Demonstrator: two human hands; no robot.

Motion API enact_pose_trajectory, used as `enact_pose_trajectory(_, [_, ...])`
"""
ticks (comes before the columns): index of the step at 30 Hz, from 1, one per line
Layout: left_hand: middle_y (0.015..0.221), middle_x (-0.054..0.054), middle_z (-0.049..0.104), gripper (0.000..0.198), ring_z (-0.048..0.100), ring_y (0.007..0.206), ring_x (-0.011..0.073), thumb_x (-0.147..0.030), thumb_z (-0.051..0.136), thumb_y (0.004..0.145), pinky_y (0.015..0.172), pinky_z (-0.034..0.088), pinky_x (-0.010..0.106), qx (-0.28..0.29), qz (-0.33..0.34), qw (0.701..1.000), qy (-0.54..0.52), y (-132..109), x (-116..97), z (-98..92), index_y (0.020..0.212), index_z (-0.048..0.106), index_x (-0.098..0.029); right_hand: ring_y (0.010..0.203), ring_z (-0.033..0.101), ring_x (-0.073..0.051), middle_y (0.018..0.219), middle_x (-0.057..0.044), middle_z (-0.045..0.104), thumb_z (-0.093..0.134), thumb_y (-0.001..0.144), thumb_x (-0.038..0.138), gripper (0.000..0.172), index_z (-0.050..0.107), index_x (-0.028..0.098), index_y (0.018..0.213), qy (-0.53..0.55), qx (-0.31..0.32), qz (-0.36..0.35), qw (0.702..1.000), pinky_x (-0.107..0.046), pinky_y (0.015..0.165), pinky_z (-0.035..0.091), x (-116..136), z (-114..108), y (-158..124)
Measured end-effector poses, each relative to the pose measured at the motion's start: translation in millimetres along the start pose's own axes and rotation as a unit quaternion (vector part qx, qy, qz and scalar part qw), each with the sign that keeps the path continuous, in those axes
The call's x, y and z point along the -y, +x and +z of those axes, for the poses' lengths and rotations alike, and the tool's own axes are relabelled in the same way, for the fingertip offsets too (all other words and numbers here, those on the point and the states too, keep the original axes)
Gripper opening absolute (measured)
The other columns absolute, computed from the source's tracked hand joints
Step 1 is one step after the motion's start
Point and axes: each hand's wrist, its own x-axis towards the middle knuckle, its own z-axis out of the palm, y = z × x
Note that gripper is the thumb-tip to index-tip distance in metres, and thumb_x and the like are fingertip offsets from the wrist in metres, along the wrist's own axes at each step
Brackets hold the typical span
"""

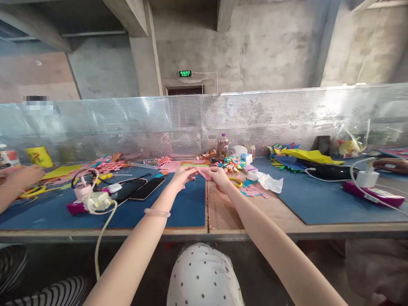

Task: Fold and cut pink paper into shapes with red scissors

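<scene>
Both my hands meet over the middle of the table, closed on one small piece of pink paper [204, 173]. My left hand [184, 175] grips its left side and my right hand [218, 176] its right side; the fingers partly cover it, so its exact shape cannot be made out. Just beyond lie pink and orange paper sheets [174, 166]. A paper flower with many-coloured petals [235, 165] stands to the right, behind my right hand. Near that wrist are yellow-handled scissors [236, 182] and pink and blue paper scraps [255, 191].
A dark phone [148, 188] and a power strip with plugs [76, 207] lie left, its cable hanging over the edge. A drink bottle [223, 146] stands by the perforated metal screen [143, 123]. Right are crumpled tissue [270, 182] and another power strip [372, 193]. Co-workers' hands show at both sides.
</scene>
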Motion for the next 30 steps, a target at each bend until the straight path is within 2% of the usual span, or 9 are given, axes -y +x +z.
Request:
enact_pose_trajectory(13, [0.078, 0.006, 0.067, 0.024, 0.063, 0.075, 0.0147, -0.024, 0.075, 0.059, 0.059, 0.047, 0.022, -0.006, -0.006, 1.000, -0.024, 5.7, 5.5, -4.4, 0.080, 0.067, -0.014, 0.056, 0.049, -0.013, 0.055, -0.002, 0.057, 0.066, 0.059, 0.054, 0.044, 0.070, 0.012, 0.069, -0.029, -0.007, 0.001, 1.000, -0.025, 0.054, 0.036, 1.8, -3.5, -0.3])
enact_pose_trajectory(20, [0.085, 0.010, 0.068, 0.031, 0.064, 0.079, 0.0171, -0.029, 0.075, 0.061, 0.061, 0.048, 0.024, 0.017, 0.004, 1.000, -0.009, 7.1, 8.6, -7.5, 0.086, 0.067, -0.014, 0.057, 0.050, -0.014, 0.057, -0.002, 0.059, 0.068, 0.059, 0.052, 0.043, 0.071, 0.011, 0.073, -0.040, -0.006, 0.004, 0.999, -0.025, 0.054, 0.037, -3.0, -5.6, 1.4])
enact_pose_trajectory(25, [0.091, 0.010, 0.068, 0.031, 0.064, 0.079, 0.0173, -0.028, 0.075, 0.061, 0.061, 0.049, 0.024, 0.010, -0.003, 1.000, -0.010, 5.4, 6.2, -6.1, 0.088, 0.067, -0.014, 0.058, 0.051, -0.014, 0.057, -0.002, 0.059, 0.068, 0.059, 0.051, 0.041, 0.071, 0.012, 0.072, -0.036, -0.007, 0.006, 0.999, -0.025, 0.053, 0.037, -3.2, -7.5, 0.7])
enact_pose_trajectory(30, [0.085, 0.009, 0.068, 0.025, 0.063, 0.073, 0.0152, -0.025, 0.074, 0.060, 0.058, 0.048, 0.023, -0.008, -0.007, 1.000, -0.015, 4.0, 3.7, -3.5, 0.081, 0.067, -0.013, 0.062, 0.054, -0.016, 0.061, -0.004, 0.062, 0.069, 0.059, 0.050, 0.042, 0.072, 0.012, 0.077, -0.029, 0.005, 0.007, 1.000, -0.026, 0.056, 0.039, -2.6, -8.9, -0.6])
